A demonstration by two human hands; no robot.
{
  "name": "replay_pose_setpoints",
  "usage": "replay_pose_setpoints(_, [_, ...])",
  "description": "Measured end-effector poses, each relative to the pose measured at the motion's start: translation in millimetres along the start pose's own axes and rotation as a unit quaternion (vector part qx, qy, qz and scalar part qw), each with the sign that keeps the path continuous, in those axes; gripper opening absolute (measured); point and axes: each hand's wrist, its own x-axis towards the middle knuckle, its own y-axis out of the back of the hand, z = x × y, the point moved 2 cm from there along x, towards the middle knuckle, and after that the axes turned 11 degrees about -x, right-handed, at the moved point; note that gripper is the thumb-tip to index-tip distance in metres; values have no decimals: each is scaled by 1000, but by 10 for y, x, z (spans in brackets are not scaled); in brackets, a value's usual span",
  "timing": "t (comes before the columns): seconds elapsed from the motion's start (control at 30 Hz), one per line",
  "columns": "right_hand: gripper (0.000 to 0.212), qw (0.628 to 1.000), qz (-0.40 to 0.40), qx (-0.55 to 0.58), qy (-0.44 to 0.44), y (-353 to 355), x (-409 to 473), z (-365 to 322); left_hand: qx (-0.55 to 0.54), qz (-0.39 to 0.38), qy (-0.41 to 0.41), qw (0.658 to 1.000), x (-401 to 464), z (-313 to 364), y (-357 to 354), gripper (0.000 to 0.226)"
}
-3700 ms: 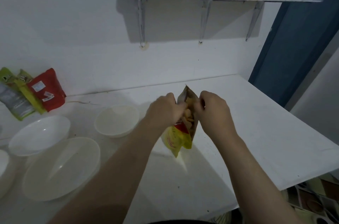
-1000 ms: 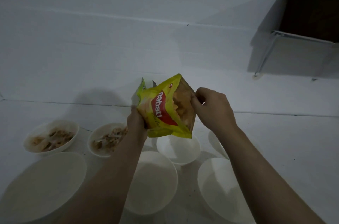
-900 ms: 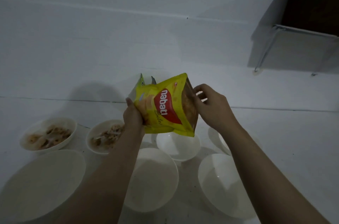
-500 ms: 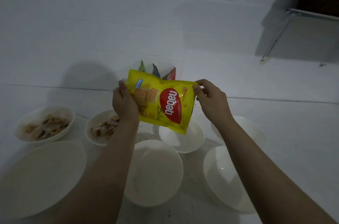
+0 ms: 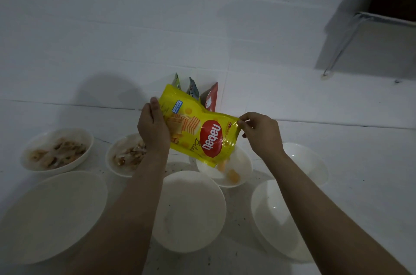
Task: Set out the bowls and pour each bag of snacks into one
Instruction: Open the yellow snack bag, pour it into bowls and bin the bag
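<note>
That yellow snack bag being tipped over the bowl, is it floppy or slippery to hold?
Probably floppy: the yellow bag creases and bends between the left hand and right hand. Its glossy film looks slippery. It likely gets lighter as orange pieces fall into the small bowl.

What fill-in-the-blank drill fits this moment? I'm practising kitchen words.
1. The left hand and right hand hold a ___ snack bag.
2. Orange pieces drop into the small bowl directly ___ the bag's mouth.
3. The number of bowls already holding brownish snacks, far-left bowl included, is ___.

Missing words: yellow; below; two
</note>
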Motion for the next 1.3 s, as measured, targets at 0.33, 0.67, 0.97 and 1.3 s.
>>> replay_pose_setpoints(0.33, [13, 999, 9, 18, 28, 32, 26, -91, -9, 3, 6, 1000, 23, 43, 83, 43])
replay_pose_setpoints(0.67, [13, 999, 14, -19, 41, -8, 37, -102, 1, -1, -1, 1000, 54, 83, 93, 42])
replay_pose_setpoints(0.97, [12, 999, 13, 16, 39, 9, 35, -155, -11, -1, -1, 1000, 70, 80, 87, 43])
replay_pose_setpoints(1.3, [11, 998, 3, 63, 30, 64, 37, -192, -18, 7, 11, 1000, 50, 124, 80, 44])
